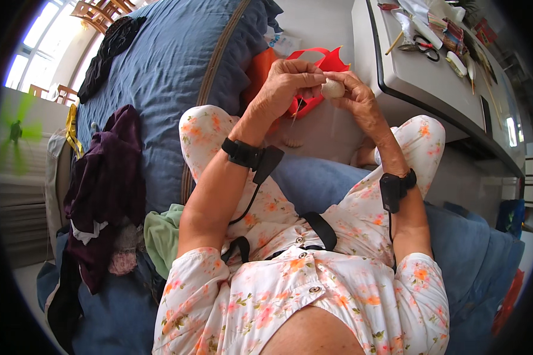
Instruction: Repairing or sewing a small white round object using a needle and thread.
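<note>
My right hand (pixel 356 97) is closed round a small, round off-white ball (pixel 333 89), held at chest distance above the floor. Its exact kind does not show. My left hand (pixel 291 83) is pinched at the ball's left side, its thumb and fingertips pressed together. What the left fingertips grip is too small to name; a thin pale strand (pixel 295 112) seems to hang beneath them. Below both hands, a bright red bag (pixel 328 58) stands on the floor, partly hidden by them.
A blue-covered sofa or bed (pixel 166 53) lies to the left, with purple clothing (pixel 109 171) and a green cloth (pixel 163 234). At right, a white table (pixel 408 77) holds scissors (pixel 426 48) and several small items. A green fan (pixel 16 130) stands far left.
</note>
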`<state>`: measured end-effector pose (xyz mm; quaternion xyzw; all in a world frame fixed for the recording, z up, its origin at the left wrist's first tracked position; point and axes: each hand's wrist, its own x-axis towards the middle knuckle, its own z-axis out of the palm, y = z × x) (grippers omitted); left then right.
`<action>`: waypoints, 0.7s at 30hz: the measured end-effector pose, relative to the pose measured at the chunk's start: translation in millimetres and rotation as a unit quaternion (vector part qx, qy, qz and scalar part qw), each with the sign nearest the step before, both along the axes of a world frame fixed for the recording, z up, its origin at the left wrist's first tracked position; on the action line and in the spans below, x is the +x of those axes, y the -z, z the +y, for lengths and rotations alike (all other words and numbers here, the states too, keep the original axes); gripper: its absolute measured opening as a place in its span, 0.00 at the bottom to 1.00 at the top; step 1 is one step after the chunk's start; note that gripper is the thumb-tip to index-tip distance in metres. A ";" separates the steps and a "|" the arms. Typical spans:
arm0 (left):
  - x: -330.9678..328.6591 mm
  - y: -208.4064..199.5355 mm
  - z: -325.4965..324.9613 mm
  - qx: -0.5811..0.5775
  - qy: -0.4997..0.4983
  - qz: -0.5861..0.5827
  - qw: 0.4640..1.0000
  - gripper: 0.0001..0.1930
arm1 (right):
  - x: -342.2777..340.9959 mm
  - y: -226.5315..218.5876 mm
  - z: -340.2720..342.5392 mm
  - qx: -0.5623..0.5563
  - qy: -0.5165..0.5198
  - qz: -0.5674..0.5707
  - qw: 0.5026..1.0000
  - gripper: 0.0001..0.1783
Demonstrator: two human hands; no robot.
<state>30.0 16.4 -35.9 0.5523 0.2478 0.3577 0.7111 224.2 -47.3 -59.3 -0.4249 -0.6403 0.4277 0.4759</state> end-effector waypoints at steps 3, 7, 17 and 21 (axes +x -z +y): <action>-3.5 2.7 5.8 -0.001 -0.017 -0.017 1.000 0.05 | -3.2 -8.1 -6.0 -0.094 -0.041 0.075 0.992 0.27; -1.9 -0.9 1.4 0.039 -0.056 0.035 0.997 0.05 | -1.9 -11.5 -7.9 -0.095 -0.060 0.127 0.985 0.25; 14.0 12.8 -9.3 0.086 -0.007 0.119 0.989 0.06 | -4.4 -3.0 3.8 -0.078 -0.038 0.391 0.916 0.19; 16.9 10.1 -16.2 0.077 0.038 0.100 0.991 0.07 | -0.6 5.5 8.3 -0.069 0.044 0.329 0.941 0.18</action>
